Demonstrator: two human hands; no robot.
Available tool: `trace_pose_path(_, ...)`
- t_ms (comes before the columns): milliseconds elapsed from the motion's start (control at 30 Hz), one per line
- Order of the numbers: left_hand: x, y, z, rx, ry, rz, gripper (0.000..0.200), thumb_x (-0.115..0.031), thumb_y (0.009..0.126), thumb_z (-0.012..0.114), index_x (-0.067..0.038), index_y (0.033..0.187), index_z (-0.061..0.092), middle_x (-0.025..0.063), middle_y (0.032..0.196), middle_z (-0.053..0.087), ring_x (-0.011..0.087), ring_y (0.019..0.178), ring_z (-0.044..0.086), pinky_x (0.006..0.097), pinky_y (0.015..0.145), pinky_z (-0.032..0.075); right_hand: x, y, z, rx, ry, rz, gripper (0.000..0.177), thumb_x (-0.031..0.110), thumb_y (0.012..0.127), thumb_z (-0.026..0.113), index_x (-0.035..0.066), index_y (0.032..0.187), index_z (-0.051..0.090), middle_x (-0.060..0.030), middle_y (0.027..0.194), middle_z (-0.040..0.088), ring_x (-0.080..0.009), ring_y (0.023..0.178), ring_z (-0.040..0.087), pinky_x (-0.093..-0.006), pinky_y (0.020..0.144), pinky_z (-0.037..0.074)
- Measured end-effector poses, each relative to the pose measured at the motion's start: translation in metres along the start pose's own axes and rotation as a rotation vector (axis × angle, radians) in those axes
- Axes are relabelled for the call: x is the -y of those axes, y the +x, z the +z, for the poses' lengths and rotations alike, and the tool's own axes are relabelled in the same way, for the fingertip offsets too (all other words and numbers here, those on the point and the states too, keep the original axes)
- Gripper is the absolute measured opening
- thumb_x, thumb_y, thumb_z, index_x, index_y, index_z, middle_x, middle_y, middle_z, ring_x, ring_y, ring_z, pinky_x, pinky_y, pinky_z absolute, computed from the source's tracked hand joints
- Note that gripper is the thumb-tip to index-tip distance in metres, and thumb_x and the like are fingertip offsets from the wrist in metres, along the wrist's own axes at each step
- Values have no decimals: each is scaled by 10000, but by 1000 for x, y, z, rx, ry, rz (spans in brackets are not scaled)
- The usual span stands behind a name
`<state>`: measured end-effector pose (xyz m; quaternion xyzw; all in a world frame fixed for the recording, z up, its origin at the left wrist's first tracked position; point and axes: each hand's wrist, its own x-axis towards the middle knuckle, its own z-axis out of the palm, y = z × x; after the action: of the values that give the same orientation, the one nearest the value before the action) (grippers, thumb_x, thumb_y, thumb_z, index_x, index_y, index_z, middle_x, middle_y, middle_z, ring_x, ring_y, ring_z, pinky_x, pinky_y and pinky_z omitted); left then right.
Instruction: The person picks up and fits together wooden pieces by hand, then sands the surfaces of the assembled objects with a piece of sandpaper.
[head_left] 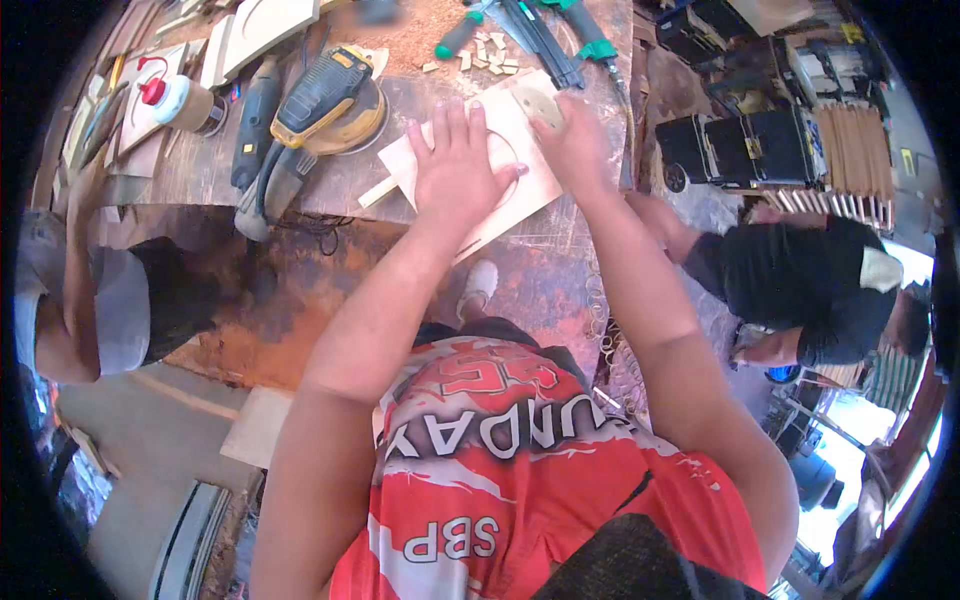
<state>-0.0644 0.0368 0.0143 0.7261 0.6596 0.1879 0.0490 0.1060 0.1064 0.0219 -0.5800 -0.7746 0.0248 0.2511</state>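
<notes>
My left hand (458,165) lies flat with fingers spread on a pale wooden board (535,195), which has a curved line cut or marked in it. My right hand (578,145) is closed on a tan sanding disc (538,104) with small holes, at the board's upper right; the disc rests on or just above the wood. A narrow strip of wood (378,192) sticks out by the board's left edge. Left of my left hand sits a yellow and black orbital sander (325,100) on the workbench (400,85).
Beyond the board are small wood offcuts (490,55) and a nail gun (540,40). At left stand a dark power tool (256,125) and a red-capped bottle (185,104). One person (115,300) is at left, another (800,285) at right. A coiled hose (603,320) hangs near my right arm.
</notes>
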Motion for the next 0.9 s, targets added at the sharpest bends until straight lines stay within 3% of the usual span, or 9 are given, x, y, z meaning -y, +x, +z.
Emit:
trace_pose_path(33, 0, 0, 1, 0, -10, -4, 918, -637, 848, 565, 23, 1449, 349, 230, 1497, 347, 383, 1422, 278, 626, 1140, 135, 7, 10, 0, 7, 4, -6, 326, 284, 784, 746, 31, 958, 637, -196, 964, 664, -391, 942, 631, -481, 814, 497)
trace_pose_path(100, 1, -2, 1, 5, -23, -20, 911, -638, 852, 558, 18, 1448, 352, 229, 1497, 347, 381, 1422, 279, 626, 1140, 137, 18, 22, -1, 180, -22, 176, 325, 288, 799, 738, 21, 955, 639, -199, 949, 664, -405, 913, 635, -484, 810, 501)
trace_pose_path(300, 4, 2, 2, 33, 23, -39, 910, -653, 860, 519, -9, 1476, 340, 206, 1511, 341, 349, 1446, 230, 621, 1150, 107, -10, -16, -19, 264, -39, 160, 353, 313, 820, 730, 13, 985, 645, -216, 959, 669, -400, 927, 642, -484, 816, 505)
trace_pose_path(433, 3, 0, 1, 35, 44, -5, 897, -646, 856, 527, -14, 1468, 352, 200, 1490, 364, 347, 1427, 274, 617, 1146, 133, 0, 45, 23, 219, -54, 55, 384, 324, 828, 726, 4, 1025, 646, -223, 956, 666, -418, 918, 636, -473, 821, 510)
trace_pose_path(533, 6, -2, 7, -38, -12, 9, 893, -639, 839, 560, -10, 1446, 380, 195, 1451, 403, 346, 1397, 330, 611, 1138, 170, 5, 47, 20, 192, 46, 62, 381, 319, 827, 727, -6, 1011, 645, -235, 949, 664, -428, 917, 633, -474, 821, 509)
trace_pose_path(600, 9, -1, 7, -56, -47, 20, 890, -637, 838, 562, -13, 1445, 382, 190, 1437, 416, 338, 1388, 345, 609, 1136, 175, -6, 14, 5, 234, -52, 80, 372, 310, 825, 729, -8, 999, 644, -240, 949, 664, -429, 925, 632, -473, 821, 508)
trace_pose_path(667, 8, 0, 2, 51, -21, 15, 889, -631, 845, 556, -25, 1469, 366, 181, 1496, 374, 324, 1421, 296, 610, 1148, 139, -10, 7, 3, 275, -142, 93, 363, 301, 822, 732, -9, 988, 643, -245, 948, 664, -429, 933, 631, -472, 820, 507)
trace_pose_path(900, 8, -2, 6, -29, -48, 24, 895, -627, 812, 600, -16, 1433, 397, 175, 1434, 423, 320, 1377, 360, 601, 1129, 195, -3, 40, 25, 117, 1, -16, 350, 306, 840, 724, -28, 894, 636, -238, 876, 665, -428, 854, 642, -468, 743, 502)
